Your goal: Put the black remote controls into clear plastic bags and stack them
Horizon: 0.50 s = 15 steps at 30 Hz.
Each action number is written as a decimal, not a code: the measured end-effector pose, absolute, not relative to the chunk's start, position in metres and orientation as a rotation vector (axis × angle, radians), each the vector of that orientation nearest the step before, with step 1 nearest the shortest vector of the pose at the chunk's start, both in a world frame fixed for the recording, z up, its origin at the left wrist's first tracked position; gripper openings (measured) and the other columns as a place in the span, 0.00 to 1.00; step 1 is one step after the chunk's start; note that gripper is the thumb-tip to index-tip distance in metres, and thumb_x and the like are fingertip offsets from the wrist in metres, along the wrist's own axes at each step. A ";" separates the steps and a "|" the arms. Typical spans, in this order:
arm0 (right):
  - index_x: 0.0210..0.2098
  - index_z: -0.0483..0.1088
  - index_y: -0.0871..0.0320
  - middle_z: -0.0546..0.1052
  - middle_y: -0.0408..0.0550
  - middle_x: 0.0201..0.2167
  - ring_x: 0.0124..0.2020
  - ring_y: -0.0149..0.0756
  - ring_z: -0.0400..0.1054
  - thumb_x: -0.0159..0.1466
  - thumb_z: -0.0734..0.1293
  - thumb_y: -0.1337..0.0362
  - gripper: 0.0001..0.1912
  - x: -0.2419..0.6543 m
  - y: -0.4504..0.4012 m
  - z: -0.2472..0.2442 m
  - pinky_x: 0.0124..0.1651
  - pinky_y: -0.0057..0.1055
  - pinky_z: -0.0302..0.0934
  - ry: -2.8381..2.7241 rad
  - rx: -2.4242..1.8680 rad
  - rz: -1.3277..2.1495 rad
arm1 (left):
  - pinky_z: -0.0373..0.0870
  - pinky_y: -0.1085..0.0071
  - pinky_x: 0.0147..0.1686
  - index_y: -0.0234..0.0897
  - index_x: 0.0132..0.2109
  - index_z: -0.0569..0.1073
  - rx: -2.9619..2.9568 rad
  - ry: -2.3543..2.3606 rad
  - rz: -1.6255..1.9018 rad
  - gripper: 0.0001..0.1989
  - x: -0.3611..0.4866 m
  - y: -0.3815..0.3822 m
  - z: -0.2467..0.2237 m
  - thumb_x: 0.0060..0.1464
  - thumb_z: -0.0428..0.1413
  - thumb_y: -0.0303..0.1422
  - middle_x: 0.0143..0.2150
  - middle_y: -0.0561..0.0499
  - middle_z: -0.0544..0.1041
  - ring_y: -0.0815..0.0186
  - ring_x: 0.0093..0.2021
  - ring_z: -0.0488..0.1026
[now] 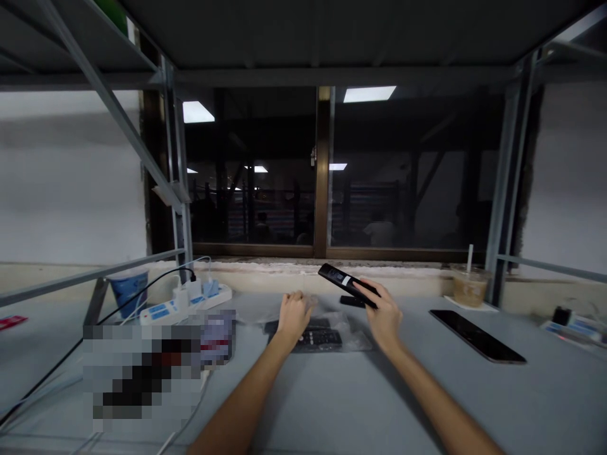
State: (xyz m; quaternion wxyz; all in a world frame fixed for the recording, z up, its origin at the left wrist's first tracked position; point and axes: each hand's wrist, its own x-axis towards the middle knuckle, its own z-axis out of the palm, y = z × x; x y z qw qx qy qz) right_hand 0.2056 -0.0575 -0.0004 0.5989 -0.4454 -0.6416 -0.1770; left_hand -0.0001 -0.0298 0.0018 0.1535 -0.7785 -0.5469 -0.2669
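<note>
My right hand [385, 315] grips a black remote control [348, 282] with a white band across it, raised and tilted above the table. To its left, my left hand [294, 316] has its fingers curled on a clear plastic bag [310, 301], which is hard to make out at the fingertips. Beneath and beside that hand lie black remote controls [318, 340] in clear plastic, buttons showing on the nearest. Another small black object [351, 301] rests behind the raised remote, partly hidden by it.
A phone [477, 335] and an iced drink cup [468, 285] are on the right. At left, a white power strip [187, 304] with plugs and cables stands by a blue cup [128, 292]. A blurred-out patch covers things at front left. Metal shelf posts [508, 189] frame the table [341, 404].
</note>
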 end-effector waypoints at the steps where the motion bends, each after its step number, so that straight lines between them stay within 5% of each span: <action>1: 0.45 0.71 0.50 0.72 0.43 0.46 0.46 0.35 0.65 0.54 0.55 0.76 0.25 0.205 -0.058 -0.001 0.45 0.32 0.61 -1.503 -1.043 -0.403 | 0.54 0.65 0.45 0.40 0.41 0.73 -2.230 -1.566 -0.759 0.12 -0.001 -0.030 0.003 0.57 0.46 0.33 0.40 0.47 0.72 0.62 0.43 0.66; 9: 0.45 0.70 0.51 0.76 0.44 0.43 0.41 0.36 0.70 0.58 0.60 0.62 0.16 0.194 -0.065 0.004 0.38 0.27 0.61 -1.437 -1.184 -0.302 | 0.54 0.67 0.45 0.39 0.38 0.73 -2.214 -1.537 -0.845 0.08 -0.003 -0.029 0.004 0.55 0.49 0.31 0.41 0.50 0.71 0.65 0.42 0.66; 15: 0.51 0.67 0.54 0.78 0.47 0.27 0.27 0.38 0.71 0.57 0.61 0.52 0.24 0.188 -0.068 0.007 0.32 0.28 0.60 -1.426 -1.339 -0.271 | 0.55 0.67 0.44 0.38 0.37 0.70 -2.200 -1.544 -0.811 0.08 -0.003 -0.027 0.000 0.55 0.50 0.36 0.41 0.50 0.71 0.64 0.43 0.66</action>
